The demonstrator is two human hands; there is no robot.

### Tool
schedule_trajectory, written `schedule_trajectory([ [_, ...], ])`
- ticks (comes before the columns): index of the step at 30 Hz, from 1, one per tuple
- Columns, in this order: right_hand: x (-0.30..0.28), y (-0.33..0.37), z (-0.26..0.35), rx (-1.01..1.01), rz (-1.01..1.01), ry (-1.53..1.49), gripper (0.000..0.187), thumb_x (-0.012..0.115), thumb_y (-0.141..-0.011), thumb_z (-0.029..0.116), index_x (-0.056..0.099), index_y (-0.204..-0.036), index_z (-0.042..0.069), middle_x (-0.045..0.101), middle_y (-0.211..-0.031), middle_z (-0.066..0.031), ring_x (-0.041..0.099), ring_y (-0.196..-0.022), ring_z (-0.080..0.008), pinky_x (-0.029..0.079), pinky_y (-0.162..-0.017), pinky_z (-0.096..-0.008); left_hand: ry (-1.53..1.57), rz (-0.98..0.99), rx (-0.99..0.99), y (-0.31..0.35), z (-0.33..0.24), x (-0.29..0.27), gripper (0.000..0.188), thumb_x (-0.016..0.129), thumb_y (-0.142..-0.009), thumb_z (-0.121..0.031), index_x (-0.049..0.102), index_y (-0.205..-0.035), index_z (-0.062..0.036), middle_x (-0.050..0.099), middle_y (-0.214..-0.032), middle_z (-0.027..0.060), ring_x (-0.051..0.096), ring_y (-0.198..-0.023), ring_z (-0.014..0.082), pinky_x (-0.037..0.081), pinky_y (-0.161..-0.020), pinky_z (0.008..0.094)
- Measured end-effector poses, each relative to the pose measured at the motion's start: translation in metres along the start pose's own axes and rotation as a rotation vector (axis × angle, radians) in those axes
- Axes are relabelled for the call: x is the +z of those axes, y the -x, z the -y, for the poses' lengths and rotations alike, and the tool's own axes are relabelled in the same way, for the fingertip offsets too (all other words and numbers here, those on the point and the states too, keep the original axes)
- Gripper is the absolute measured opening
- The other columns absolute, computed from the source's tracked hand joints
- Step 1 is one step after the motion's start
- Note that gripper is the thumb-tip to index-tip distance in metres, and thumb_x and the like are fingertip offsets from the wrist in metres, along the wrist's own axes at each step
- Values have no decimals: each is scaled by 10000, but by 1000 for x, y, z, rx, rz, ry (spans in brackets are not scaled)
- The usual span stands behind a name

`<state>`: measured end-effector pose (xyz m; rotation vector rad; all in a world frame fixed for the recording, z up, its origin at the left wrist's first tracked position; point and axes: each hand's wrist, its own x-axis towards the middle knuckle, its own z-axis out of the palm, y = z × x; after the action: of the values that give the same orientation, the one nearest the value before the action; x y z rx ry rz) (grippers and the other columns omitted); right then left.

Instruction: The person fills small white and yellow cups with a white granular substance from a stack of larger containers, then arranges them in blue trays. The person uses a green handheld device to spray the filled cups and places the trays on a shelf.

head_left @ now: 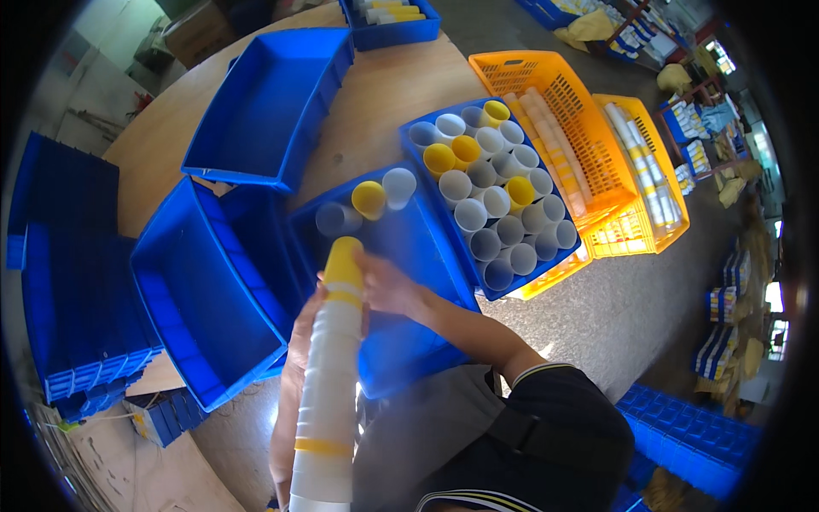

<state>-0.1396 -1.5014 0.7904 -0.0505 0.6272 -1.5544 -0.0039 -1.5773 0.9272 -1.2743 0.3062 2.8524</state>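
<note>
A long stack of nested cups, mostly white with a few yellow ones, slants up from the lower edge in front of my body. My left hand is wrapped round its left side, partly hidden behind it. Close to the yellow upper end, my right hand grips the stack from the right; its fingertips are partly hidden. Beneath lies a blue bin, with a yellow cup and two whitish cups standing at its far end. To the right, another blue bin is packed with upright white and yellow cup stacks.
Blue bins stand on the wooden table, one tilted bin at the left. Stacked dark blue bins are at the far left. Orange crates with long cup stacks stand right. More blue bins sit lower right.
</note>
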Motion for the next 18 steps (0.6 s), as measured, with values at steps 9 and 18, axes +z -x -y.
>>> schedule_trajectory([
  [9,11,-8,-7,14,-177,65,596,391,-1012,617,549,-1232,87,588,-1218,-123,508,-1211,-219,376,-1094,-411,-15,89,-17,-5,-5,-36,609,552,-978,-511,521,-1252,33,671,-1003,211,727,-778,262,637,-618,332],
  [18,-23,39,20,-176,-214,-120,496,569,-995,468,519,-1249,45,624,-1192,-140,603,-1089,-265,498,-974,-418,-74,219,-119,-37,14,-31,564,671,-932,-460,542,-1205,16,687,-958,211,729,-811,269,637,-677,376],
])
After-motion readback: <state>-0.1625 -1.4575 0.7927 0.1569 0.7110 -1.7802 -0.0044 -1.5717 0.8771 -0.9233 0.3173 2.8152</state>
